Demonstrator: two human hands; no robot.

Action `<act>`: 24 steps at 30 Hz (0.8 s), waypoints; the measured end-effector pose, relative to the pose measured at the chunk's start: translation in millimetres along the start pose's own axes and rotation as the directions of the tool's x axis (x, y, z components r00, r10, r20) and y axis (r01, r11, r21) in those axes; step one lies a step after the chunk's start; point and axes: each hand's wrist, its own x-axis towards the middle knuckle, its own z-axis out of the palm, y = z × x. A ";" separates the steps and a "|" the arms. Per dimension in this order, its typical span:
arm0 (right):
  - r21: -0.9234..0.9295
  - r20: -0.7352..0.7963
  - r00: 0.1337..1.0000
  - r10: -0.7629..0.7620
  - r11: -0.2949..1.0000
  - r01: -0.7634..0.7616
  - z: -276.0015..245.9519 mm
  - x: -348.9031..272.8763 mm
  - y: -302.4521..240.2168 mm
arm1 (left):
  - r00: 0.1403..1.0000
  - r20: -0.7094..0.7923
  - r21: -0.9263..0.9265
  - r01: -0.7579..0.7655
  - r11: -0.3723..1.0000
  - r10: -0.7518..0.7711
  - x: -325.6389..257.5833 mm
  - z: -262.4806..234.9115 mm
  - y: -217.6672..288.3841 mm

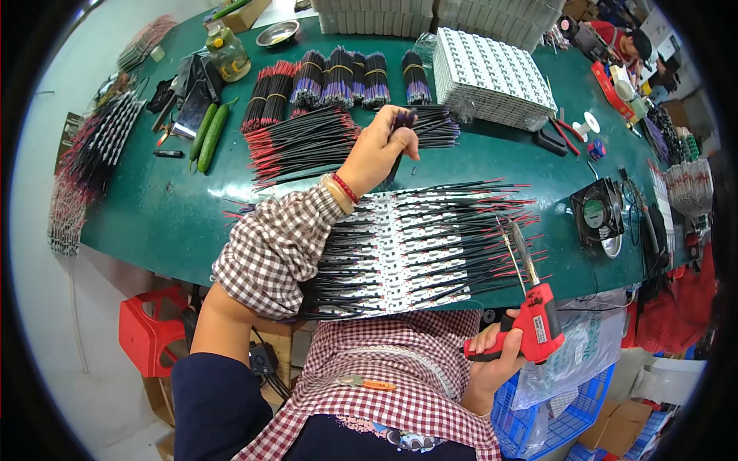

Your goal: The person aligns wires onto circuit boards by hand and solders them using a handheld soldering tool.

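Left hand: the left hand (378, 150) is stretched out over the green table (154, 207), fingers curled shut on a small bunch of black wires (430, 127). A red band and a pale band sit on the wrist. The arm has a checked sleeve (277, 250).
Wire pile: the bunch in the hand is part of a loose pile of black wires w/ red tips (300, 146), lying flat just past the hand, twd the far side of the table.
Right hand: the right hand (496, 349) is low, near the person's lap, closed around the grip of a red soldering gun (534, 323). Its thin metal tip points up and rests over the wire ends.
Strips: a wide row of white strips w/ black and red wires (415, 246) lies across the near edge of the table, btwn the two hands.
Bundles: tied wire bundles (338, 77) stand in a row behind the loose pile.
White stack: a block of white strips (492, 77) sits to the right of the bundles.
Fan: a small black fan (598, 213) sits right of the strip row.
Left side: two cucumbers (209, 134) and a glass jar (227, 52) are well apart from the hands.
Other: another person (626, 42) is at the far right corner; a red stool (146, 326) is under the table, a blue crate (553, 419) by the right knee.
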 end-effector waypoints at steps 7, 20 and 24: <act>0.007 0.014 1.000 0.022 1.000 -0.023 7.0 -8.7 -0.1 | 0.996 0.058 -0.029 0.070 0.997 -0.068 -15.8 5.2 -1.5; -0.231 0.204 0.971 0.125 0.970 -0.077 3.0 -19.3 12.4 | 0.938 0.248 0.765 -0.035 0.643 -0.244 -81.6 -23.0 42.5; -0.245 0.256 0.933 0.252 0.951 -0.190 6.1 -23.7 21.8 | 0.937 0.242 0.754 -0.020 0.656 -0.251 -102.3 -27.8 36.0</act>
